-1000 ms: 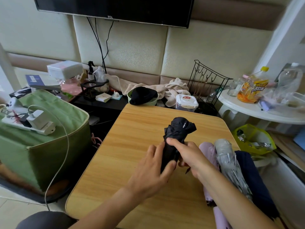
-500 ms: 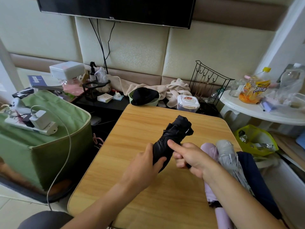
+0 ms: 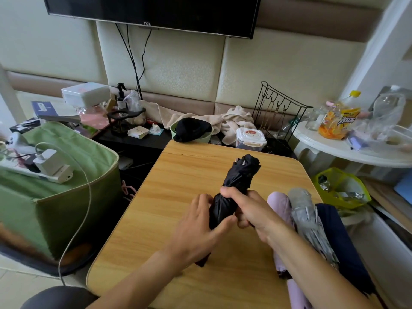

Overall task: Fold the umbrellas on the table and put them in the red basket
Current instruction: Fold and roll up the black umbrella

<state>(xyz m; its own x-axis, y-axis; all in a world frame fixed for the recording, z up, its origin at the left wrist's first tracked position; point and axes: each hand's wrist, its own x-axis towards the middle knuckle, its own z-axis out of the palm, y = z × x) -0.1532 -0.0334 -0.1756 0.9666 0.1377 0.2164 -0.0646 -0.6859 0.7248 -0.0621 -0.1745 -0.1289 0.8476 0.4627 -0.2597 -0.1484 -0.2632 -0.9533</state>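
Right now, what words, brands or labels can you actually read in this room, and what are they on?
"TCL": on the bottom edge of the television.
Blue book: white lettering, too blurred to read.
Orange drink bottle: label lettering, stylised, not readable.
Clip-lid container: red picture label, no words legible.

My right hand [image 3: 252,210] hiding the black umbrella's [image 3: 236,186] middle, lilac umbrella [image 3: 278,204] under my forearm, TV [image 3: 156,12] cropped above.
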